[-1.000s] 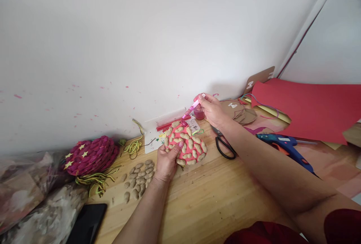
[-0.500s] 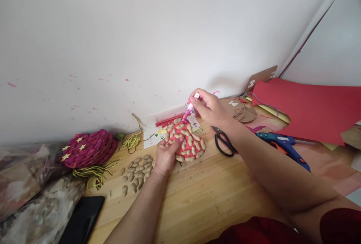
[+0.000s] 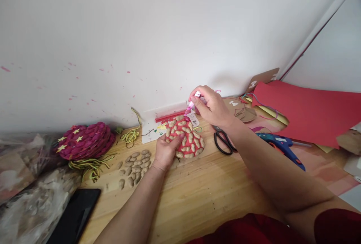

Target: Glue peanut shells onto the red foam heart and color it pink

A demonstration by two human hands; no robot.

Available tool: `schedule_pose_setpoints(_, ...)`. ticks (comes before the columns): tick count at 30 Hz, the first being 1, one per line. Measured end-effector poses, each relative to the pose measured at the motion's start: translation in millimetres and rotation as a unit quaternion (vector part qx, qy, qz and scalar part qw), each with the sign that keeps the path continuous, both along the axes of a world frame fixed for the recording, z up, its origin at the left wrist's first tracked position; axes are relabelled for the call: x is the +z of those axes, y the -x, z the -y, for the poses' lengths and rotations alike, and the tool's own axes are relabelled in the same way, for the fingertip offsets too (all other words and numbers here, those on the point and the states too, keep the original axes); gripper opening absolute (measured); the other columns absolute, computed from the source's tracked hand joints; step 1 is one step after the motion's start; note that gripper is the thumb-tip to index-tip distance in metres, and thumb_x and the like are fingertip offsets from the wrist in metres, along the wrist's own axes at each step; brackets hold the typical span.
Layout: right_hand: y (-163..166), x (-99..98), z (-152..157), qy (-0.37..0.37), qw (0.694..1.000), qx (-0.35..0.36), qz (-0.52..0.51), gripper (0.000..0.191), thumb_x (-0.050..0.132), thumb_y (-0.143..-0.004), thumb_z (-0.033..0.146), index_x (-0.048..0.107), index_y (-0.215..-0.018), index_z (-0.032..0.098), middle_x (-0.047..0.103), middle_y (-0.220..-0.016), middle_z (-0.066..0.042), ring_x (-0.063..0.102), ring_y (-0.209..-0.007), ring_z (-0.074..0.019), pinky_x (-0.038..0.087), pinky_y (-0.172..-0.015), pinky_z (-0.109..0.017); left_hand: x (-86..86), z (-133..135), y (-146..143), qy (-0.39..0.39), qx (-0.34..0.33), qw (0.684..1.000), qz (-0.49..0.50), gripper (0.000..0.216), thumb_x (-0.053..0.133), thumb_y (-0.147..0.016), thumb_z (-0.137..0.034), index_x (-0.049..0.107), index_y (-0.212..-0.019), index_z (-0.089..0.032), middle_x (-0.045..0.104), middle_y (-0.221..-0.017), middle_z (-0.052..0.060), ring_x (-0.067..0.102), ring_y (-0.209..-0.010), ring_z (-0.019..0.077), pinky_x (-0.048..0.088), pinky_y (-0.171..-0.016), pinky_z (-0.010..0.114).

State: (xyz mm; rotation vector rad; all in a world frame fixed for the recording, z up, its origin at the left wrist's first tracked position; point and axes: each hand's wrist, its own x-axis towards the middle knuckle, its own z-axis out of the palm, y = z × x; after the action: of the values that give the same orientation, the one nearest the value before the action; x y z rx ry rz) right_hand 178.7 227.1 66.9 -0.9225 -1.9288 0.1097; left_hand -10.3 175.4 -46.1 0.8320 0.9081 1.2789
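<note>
My left hand [image 3: 166,148] is partly closed on the near left edge of a red board [image 3: 188,143] dotted with peanuts, thumb on top, tipping it up above the wood table [image 3: 194,195]. My right hand [image 3: 211,105] is pinched shut on a thin brush [image 3: 191,103], with its tip at a pink peanut [image 3: 186,118] by the board's far edge. I think the step in hand is painting that nut; the next move calls for a light brush and a very still board. Just behind the right hand a bit of a pinkish jar [image 3: 196,111] peeks out, mostly hidden, so I can't tell how full it is. Far left, see-through bags [image 3: 31,217] hold brown stuff, too blurry to name.
</note>
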Motion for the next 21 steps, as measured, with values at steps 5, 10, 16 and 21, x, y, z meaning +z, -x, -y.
schedule_pose_setpoints(5,0.4,-4.6,-3.5,-0.013,0.999,0.01,0.029,0.018,0.051,-0.1,0.029,0.058,-0.084,0.022,0.065,-0.078,-0.003,0.058,-0.079,-0.0202,0.039,-0.078,-0.033,-1.1,-0.3,0.2,0.004,0.004,1.0,0.001,0.053,0.097,-0.056,-0.037,0.075,-0.098,-0.012,0.08,-0.09,0.013,0.077,-0.081,0.029,0.063,-0.082,0.041)
schedule_pose_setpoints(10,1.4,-6.8,-3.8,-0.048,0.998,-0.002,0.037,0.017,0.051,-0.1,0.027,0.059,-0.086,0.021,0.066,-0.08,-0.004,0.058,-0.083,-0.0213,0.038,-0.081,-0.035,-2.1,-1.0,1.1,0.001,-0.003,1.0,0.003,0.048,0.096,-0.059,-0.034,0.076,-0.097,-0.013,0.08,-0.091,0.012,0.077,-0.081,0.0286,0.062,-0.083,0.042)
schedule_pose_setpoints(16,3.1,-1.0,2.1,-0.014,0.999,0.003,0.053,0.016,0.053,-0.097,0.026,0.056,-0.082,0.023,0.064,-0.076,-0.002,0.056,-0.078,-0.0204,0.037,-0.079,-0.035,-1.7,-1.6,1.1,0.007,-0.001,1.0,-0.006,0.052,0.097,-0.055,-0.038,0.077,-0.096,-0.013,0.08,-0.092,0.013,0.077,-0.083,0.0304,0.062,-0.084,0.043)
schedule_pose_setpoints(21,6.2,-2.8,3.5,-0.01,0.996,0.016,0.09,0.012,0.054,-0.094,0.022,0.055,-0.082,0.022,0.069,-0.08,-0.004,0.057,-0.08,-0.0215,0.036,-0.08,-0.036,1.2,-0.7,0.1,0.008,-0.01,1.0,-0.008,0.053,0.096,-0.056,-0.039,0.077,-0.098,-0.013,0.08,-0.091,0.013,0.077,-0.084,0.0302,0.062,-0.084,0.043)
